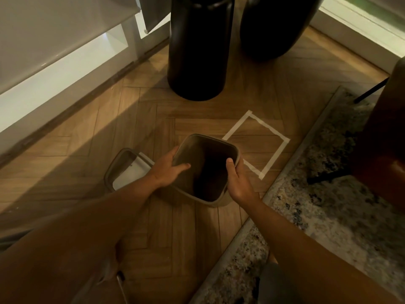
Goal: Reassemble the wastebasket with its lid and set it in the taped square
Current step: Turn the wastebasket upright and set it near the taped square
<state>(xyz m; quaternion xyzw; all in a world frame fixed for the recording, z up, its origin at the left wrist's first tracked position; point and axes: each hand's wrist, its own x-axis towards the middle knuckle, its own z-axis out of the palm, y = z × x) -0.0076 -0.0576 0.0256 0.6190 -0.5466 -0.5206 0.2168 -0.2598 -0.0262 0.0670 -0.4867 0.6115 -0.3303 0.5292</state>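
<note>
A grey-brown wastebasket [203, 170] stands upright and open-topped on the wooden floor. My left hand [169, 170] grips its left rim, thumb inside. On the right rim sits my right hand [237, 183], thumb over the edge. The lid [125, 170], a grey-brown frame with a white flap, lies flat on the floor just left of the basket, partly behind my left wrist. The taped square [256, 141] of white tape is on the floor to the right and beyond the basket; the basket's far right corner overlaps its near edge.
Two tall dark vases [197, 47] [276, 25] stand beyond the square. A speckled rug [328, 189] borders the square on the right, with a dark chair [385, 137] on it. White window frames [54, 69] run along the left wall.
</note>
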